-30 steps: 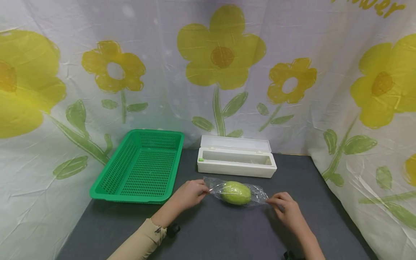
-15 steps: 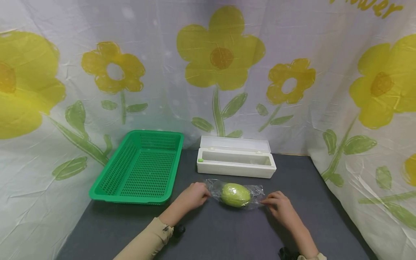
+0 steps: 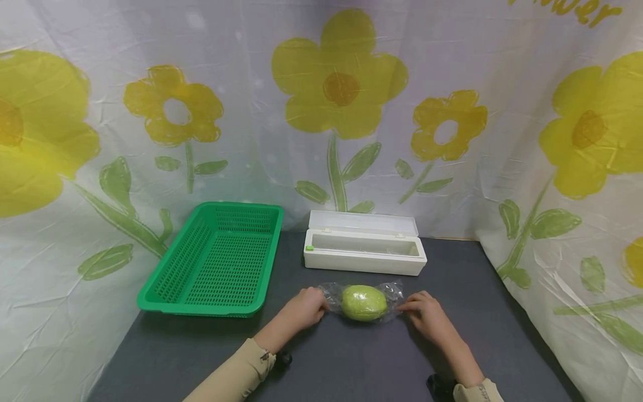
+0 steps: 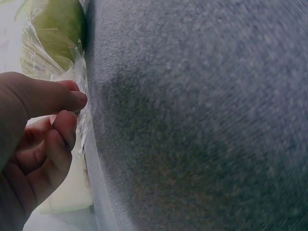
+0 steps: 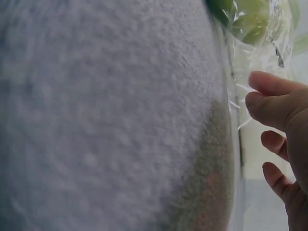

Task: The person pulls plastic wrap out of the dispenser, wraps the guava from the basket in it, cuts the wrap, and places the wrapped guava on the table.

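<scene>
An oval yellow-green fruit (image 3: 364, 303) lies on the dark grey table, wrapped in clear cling film (image 3: 393, 291) that sticks out at both sides. My left hand (image 3: 303, 309) pinches the film's left end between thumb and forefinger, as the left wrist view shows with the fruit (image 4: 58, 29) just beyond. At the opposite end, my right hand (image 3: 428, 317) has thumb and forefinger together on the film; its other fingers are spread apart in the right wrist view, below the crinkled cling film (image 5: 269, 43).
Behind the fruit stands a long white cling film dispenser (image 3: 365, 263), lid raised, with a small green slider (image 3: 309, 248). To the left sits a green perforated plastic basket (image 3: 271, 262). A flower-printed curtain (image 3: 251, 167) encloses the back and sides.
Both hands have come closer together, the left shifting right and the right shifting left. The film ends look less stretched and shorter. The fruit has dropped slightly nearer to me.
</scene>
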`<action>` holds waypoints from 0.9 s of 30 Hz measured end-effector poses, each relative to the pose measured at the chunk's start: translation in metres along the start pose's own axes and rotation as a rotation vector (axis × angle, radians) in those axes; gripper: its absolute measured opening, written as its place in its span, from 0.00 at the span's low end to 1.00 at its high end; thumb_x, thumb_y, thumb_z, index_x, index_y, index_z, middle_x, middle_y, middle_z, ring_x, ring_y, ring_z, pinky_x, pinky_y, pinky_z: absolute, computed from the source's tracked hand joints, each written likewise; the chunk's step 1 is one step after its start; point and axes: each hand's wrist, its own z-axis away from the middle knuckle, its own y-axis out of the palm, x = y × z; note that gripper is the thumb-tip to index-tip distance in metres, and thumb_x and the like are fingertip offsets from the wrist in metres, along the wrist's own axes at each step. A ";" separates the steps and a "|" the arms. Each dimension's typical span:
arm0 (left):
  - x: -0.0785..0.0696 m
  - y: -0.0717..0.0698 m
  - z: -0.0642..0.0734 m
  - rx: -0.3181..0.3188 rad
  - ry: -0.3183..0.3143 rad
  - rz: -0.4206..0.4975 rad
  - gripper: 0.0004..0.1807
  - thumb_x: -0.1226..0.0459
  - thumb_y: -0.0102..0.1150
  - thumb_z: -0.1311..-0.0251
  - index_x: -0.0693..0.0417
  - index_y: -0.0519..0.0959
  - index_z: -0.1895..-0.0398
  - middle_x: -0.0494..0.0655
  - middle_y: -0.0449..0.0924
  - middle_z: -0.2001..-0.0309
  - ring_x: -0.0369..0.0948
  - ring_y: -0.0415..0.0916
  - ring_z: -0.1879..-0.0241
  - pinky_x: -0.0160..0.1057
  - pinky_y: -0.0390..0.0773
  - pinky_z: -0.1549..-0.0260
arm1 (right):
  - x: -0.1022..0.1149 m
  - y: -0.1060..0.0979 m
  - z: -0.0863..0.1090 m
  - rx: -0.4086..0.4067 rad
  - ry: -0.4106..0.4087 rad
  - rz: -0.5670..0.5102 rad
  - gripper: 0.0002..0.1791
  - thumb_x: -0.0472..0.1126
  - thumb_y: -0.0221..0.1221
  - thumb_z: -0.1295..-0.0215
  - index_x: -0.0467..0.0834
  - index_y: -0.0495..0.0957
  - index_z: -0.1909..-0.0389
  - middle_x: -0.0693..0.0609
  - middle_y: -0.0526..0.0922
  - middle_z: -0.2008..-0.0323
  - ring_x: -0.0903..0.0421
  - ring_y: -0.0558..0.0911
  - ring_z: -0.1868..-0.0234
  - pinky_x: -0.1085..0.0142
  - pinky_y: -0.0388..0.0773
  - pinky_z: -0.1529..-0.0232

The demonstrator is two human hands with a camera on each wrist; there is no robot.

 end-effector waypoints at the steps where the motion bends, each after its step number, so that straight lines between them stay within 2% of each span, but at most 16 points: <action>1: 0.000 0.000 0.000 0.002 -0.002 0.004 0.06 0.69 0.72 0.37 0.50 0.94 0.64 0.43 0.92 0.63 0.42 0.89 0.57 0.47 0.87 0.51 | 0.000 0.000 0.000 0.004 -0.001 -0.006 0.19 0.20 0.74 0.51 0.47 0.93 0.68 0.54 0.87 0.66 0.52 0.82 0.60 0.54 0.84 0.58; 7: -0.001 0.004 0.001 -0.011 -0.001 0.002 0.06 0.69 0.72 0.37 0.50 0.93 0.64 0.43 0.91 0.63 0.42 0.89 0.60 0.41 0.88 0.59 | 0.003 0.002 -0.001 -0.015 -0.059 -0.023 0.20 0.20 0.75 0.54 0.48 0.93 0.67 0.54 0.88 0.66 0.53 0.82 0.61 0.55 0.83 0.60; 15: -0.002 0.001 0.008 -0.063 0.035 -0.014 0.05 0.69 0.73 0.37 0.48 0.93 0.67 0.42 0.91 0.65 0.42 0.89 0.63 0.43 0.87 0.60 | 0.003 -0.002 0.003 -0.072 -0.090 -0.026 0.18 0.25 0.80 0.57 0.48 0.93 0.68 0.56 0.89 0.68 0.55 0.81 0.63 0.57 0.82 0.62; 19: -0.002 -0.002 0.010 -0.080 0.034 -0.023 0.05 0.68 0.74 0.39 0.48 0.93 0.67 0.41 0.91 0.66 0.42 0.88 0.64 0.44 0.87 0.61 | 0.006 -0.004 0.005 -0.043 -0.048 -0.014 0.16 0.28 0.81 0.56 0.49 0.93 0.67 0.56 0.89 0.67 0.55 0.81 0.62 0.54 0.81 0.60; 24: -0.002 -0.004 0.011 -0.051 -0.002 -0.009 0.02 0.65 0.75 0.38 0.48 0.92 0.68 0.40 0.89 0.68 0.39 0.86 0.68 0.42 0.86 0.66 | 0.011 -0.008 0.009 0.023 0.064 -0.015 0.14 0.33 0.82 0.52 0.50 0.92 0.65 0.57 0.89 0.65 0.54 0.82 0.58 0.48 0.81 0.55; 27: -0.003 -0.005 0.011 -0.047 -0.007 0.012 0.04 0.61 0.76 0.37 0.47 0.92 0.69 0.38 0.88 0.70 0.36 0.84 0.71 0.40 0.84 0.69 | 0.012 -0.010 0.009 0.014 0.088 -0.025 0.12 0.34 0.81 0.51 0.50 0.91 0.67 0.56 0.88 0.64 0.53 0.82 0.57 0.48 0.82 0.55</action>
